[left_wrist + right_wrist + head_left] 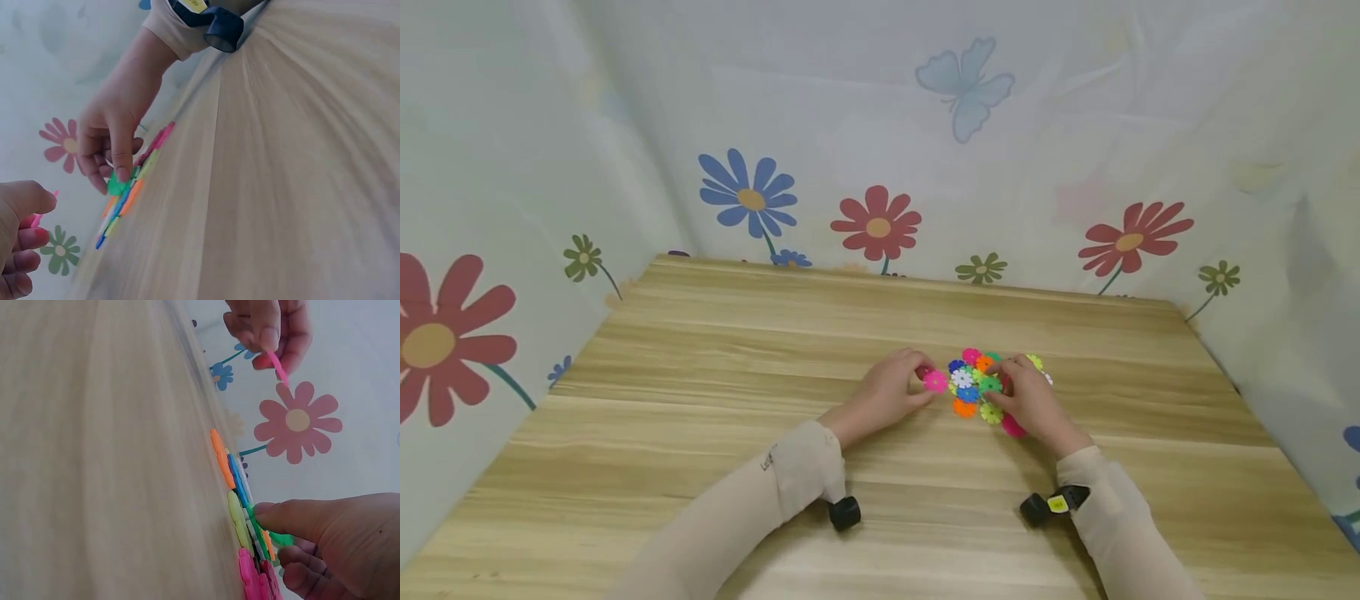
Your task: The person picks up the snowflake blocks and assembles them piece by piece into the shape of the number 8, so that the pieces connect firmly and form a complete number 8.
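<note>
1 pink disc (935, 382), thin, flower-shaped, pinched in left hand (889, 389)

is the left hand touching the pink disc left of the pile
Touching: the right wrist view shows the left hand pinching the pink disc near its edge.
</note>
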Demonstrator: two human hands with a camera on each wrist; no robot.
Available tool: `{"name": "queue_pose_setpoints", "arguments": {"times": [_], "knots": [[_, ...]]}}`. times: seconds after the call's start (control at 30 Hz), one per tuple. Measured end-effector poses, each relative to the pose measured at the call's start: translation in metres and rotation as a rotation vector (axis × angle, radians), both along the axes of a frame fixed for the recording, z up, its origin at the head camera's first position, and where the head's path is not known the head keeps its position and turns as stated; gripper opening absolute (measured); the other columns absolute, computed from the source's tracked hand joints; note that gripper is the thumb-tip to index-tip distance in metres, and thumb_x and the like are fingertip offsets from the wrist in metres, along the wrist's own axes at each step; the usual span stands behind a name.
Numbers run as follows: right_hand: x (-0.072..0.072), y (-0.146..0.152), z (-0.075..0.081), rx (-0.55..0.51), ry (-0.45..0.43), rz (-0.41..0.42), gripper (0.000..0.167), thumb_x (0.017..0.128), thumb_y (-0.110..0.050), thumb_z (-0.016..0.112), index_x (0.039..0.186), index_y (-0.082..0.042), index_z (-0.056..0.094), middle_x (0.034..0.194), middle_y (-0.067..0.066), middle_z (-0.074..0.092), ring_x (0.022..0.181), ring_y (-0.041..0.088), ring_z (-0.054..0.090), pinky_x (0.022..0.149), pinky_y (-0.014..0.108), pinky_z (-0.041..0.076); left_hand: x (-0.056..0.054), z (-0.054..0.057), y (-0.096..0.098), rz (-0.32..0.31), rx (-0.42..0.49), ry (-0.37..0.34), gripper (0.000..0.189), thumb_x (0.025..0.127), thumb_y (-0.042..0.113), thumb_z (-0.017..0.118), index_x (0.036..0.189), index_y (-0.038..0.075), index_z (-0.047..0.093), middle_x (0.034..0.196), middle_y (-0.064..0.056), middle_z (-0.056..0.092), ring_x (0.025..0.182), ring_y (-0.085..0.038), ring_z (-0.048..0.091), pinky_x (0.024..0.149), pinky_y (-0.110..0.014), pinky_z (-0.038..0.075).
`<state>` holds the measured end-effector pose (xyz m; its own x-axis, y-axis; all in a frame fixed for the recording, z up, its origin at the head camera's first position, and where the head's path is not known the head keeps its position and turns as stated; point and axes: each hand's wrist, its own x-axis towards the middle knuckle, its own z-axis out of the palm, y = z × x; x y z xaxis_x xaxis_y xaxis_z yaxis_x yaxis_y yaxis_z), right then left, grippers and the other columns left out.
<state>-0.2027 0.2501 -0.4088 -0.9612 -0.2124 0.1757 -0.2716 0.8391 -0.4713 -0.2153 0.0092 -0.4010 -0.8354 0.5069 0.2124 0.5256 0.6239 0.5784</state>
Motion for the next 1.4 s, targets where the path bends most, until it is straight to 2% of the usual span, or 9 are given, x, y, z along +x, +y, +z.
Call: {"name": "queue_pose_setpoints", "arguments": {"times": [0.27, 0.5, 0.67, 1.0, 1.4], "knots": [[0.004, -0.001, 0.001, -0.051, 0.055, 0.038, 0.019, 0.083, -0.003, 0.072, 0.100, 0.002, 0.066, 0.083, 0.010, 0.055, 0.072, 0.016, 0.049, 0.063, 0.023, 0.042, 0.013, 0.002, -0.019, 0.038, 0.061, 0.003, 0.031, 0.085, 0.024, 0.073, 0.110, 0.009, 0.062, 0.101, 0.000, 0.063, 0.070, -0.010, 0.048, 0.064, -0.020, 0.043], [0.009, -0.013, 0.004, -0.122, 0.041, 0.034, 0.011, 0.087, -0.011, 0.070, 0.091, -0.003, 0.065, 0.077, 0.006, 0.063, 0.068, 0.014, 0.054, 0.062, 0.022, 0.047, 0.020, -0.002, -0.032, 0.074, 0.089, 0.050, 0.031, 0.083, 0.022, 0.075, 0.108, 0.007, 0.063, 0.095, -0.002, 0.063, 0.069, -0.008, 0.046, 0.061, -0.019, 0.040], [0.018, -0.032, 0.005, -0.210, 0.074, 0.075, 0.008, 0.088, -0.014, 0.069, 0.090, -0.007, 0.066, 0.069, 0.001, 0.061, 0.060, 0.008, 0.051, 0.054, 0.021, 0.044, 0.022, -0.009, -0.035, 0.053, 0.108, 0.072, 0.030, 0.082, 0.019, 0.075, 0.106, 0.005, 0.063, 0.094, -0.004, 0.063, 0.075, -0.011, 0.052, 0.067, -0.019, 0.044], [0.029, -0.049, 0.004, -0.259, 0.155, 0.153, 0.007, 0.087, -0.007, 0.068, 0.094, -0.005, 0.069, 0.072, 0.001, 0.064, 0.061, 0.001, 0.052, 0.056, 0.020, 0.049, 0.023, -0.011, -0.032, 0.013, 0.175, 0.050, 0.029, 0.083, 0.016, 0.074, 0.108, 0.005, 0.063, 0.094, -0.004, 0.065, 0.078, -0.013, 0.056, 0.069, -0.019, 0.046], [0.034, -0.055, 0.002, -0.371, 0.083, 0.216, 0.005, 0.090, -0.005, 0.064, 0.094, -0.004, 0.066, 0.072, 0.004, 0.064, 0.060, 0.007, 0.056, 0.056, 0.021, 0.051, 0.026, -0.010, -0.033, -0.080, 0.229, -0.033, 0.030, 0.084, 0.013, 0.072, 0.111, 0.004, 0.063, 0.097, -0.005, 0.065, 0.080, -0.012, 0.057, 0.070, -0.019, 0.048]]}}
